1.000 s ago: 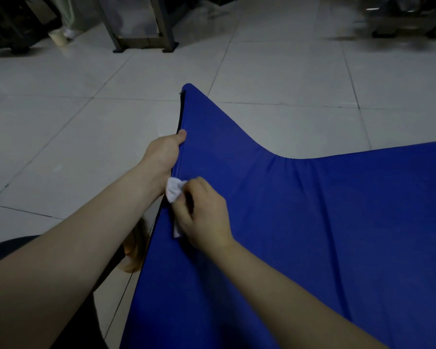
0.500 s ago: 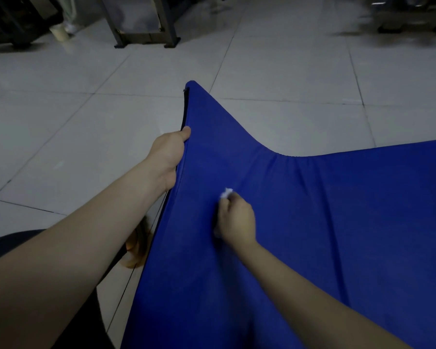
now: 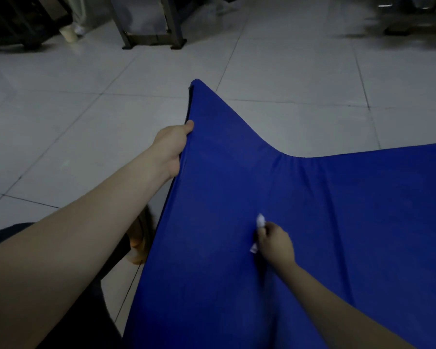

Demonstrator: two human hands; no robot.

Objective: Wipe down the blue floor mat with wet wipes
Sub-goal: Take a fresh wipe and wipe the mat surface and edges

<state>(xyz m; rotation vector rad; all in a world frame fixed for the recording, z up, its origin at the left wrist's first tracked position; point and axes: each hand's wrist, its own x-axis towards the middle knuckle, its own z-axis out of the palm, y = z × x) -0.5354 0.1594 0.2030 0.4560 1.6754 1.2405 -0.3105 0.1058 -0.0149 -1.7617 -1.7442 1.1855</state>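
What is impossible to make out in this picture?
Head view: crumpled white wet wipe mostly covered by the right hand gripping it.
Head view: left hand, all but the thumb hidden behind the lifted edge of the blue fabric floor mat.
Head view: mat's right and near parts cut off by the frame.
Head view: dark objects, top right, blurred.

Left hand [image 3: 170, 144] grips mat [image 3: 337, 222] edge; right hand [image 3: 276, 244] presses wipe [image 3: 260, 220].

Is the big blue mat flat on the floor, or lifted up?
Partly lifted: the left hand grips the edge of the blue fabric floor mat, holding its corner above the white tiled floor.
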